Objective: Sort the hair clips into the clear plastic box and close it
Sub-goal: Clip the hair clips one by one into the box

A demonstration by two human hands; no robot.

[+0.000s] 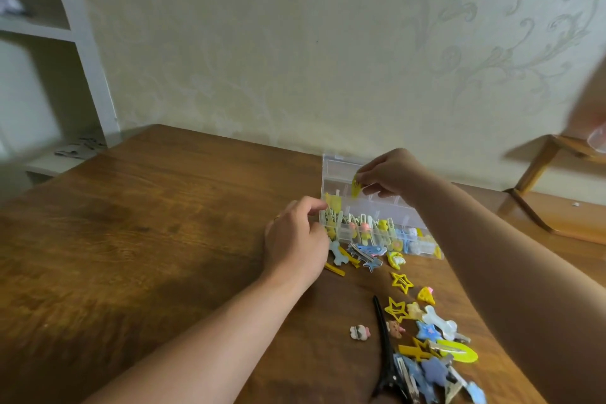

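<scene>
The clear plastic box [337,170] stands open on the wooden table [147,239], its front compartments holding several yellow, pink and blue clips. My right hand [393,174] pinches a yellow hair clip [355,188] above the box's middle compartments. At the box's left front corner, the curled fingers of my left hand [295,239] touch the box edge. More loose clips lie in front of the box [360,256] and in a pile at the lower right [433,348], among them yellow stars [401,282] and a white bone shape [439,321].
A long black clip [385,338] lies near the pile. A small pink-and-white clip [359,332] lies alone to its left. A wooden chair [541,180] stands to the right of the table. White shelves [65,43] fill the left side of the wall.
</scene>
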